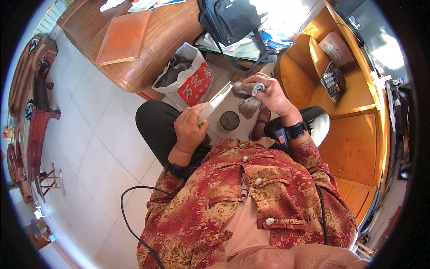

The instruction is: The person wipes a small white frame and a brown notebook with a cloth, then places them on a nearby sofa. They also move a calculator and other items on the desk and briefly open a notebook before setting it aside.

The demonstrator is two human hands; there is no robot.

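My left hand (190, 127) grips a thin, flat white object (217, 100) by its lower end. It is seen nearly edge-on, tilted up to the right, and I cannot tell what it is. My right hand (272, 95) is closed on a bunched grey-brown cloth (248, 107), whose loose folds hang below the fingers. A small gap separates the cloth from the white object. Between my feet, a round container (229, 120) with a dark inside or top stands on the tiled floor.
A white-and-red plastic bag (193, 79) of dark stuff stands ahead, beside a wooden table (168, 33) bearing a brown folder (125, 37). A black backpack (231, 20) lies over papers. On the right, a wooden desk (349, 144) holds a calculator (332, 82). Carved wooden furniture (35, 131) lines the left.
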